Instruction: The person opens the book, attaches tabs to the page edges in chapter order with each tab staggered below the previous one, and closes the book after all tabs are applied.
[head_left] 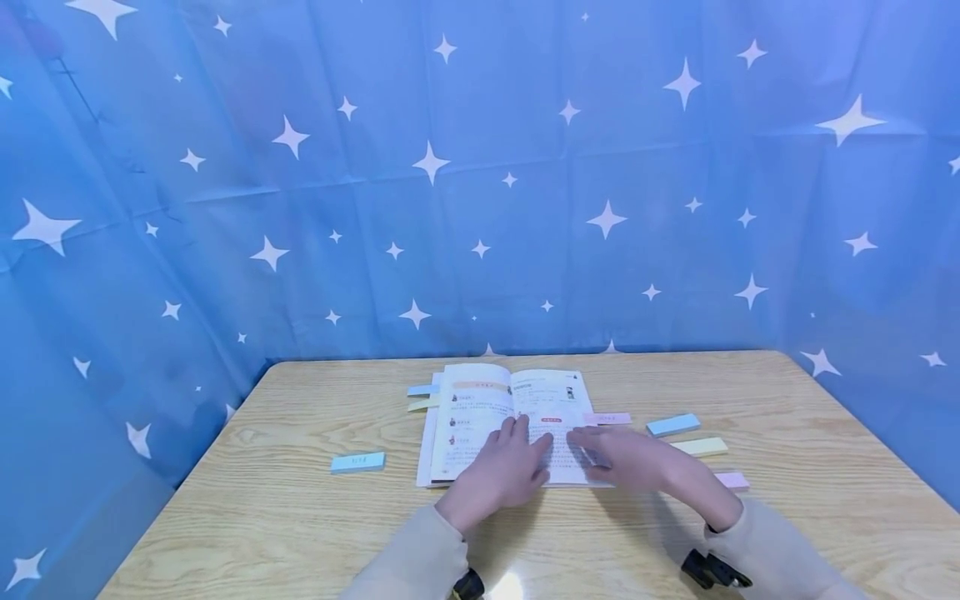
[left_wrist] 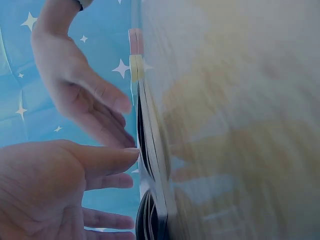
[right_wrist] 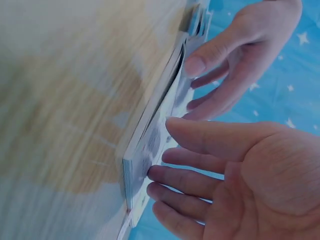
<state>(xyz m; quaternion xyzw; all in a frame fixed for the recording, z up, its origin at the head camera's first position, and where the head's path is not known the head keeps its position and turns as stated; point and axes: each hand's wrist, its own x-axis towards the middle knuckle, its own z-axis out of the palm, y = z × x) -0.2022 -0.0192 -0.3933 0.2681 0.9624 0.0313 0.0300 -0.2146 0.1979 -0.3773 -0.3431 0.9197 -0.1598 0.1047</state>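
An open book point(head_left: 471, 408) lies on the table with printed text on both pages. My left hand point(head_left: 510, 467) rests its fingertips near the book's centre fold, fingers spread and fairly straight. On the right page, the fingers of my right hand point(head_left: 622, 454) touch the paper, loosely extended. In the left wrist view, the thumb of the left hand point(left_wrist: 45, 185) meets the book's near edge. The right wrist view has the right hand point(right_wrist: 240, 175) with its fingertips at the page. Neither hand grips anything. A pink tab point(head_left: 611, 418) sticks out at the book's right side.
Blue point(head_left: 422, 390) and yellow tabs point(head_left: 423, 405) stick out of the book's left side. One blue strip point(head_left: 357, 462) lies left on the wooden table point(head_left: 262, 533). Blue point(head_left: 672, 425), yellow point(head_left: 701, 447) and pink strips point(head_left: 732, 481) lie right. A starry blue curtain point(head_left: 510, 275) hangs behind.
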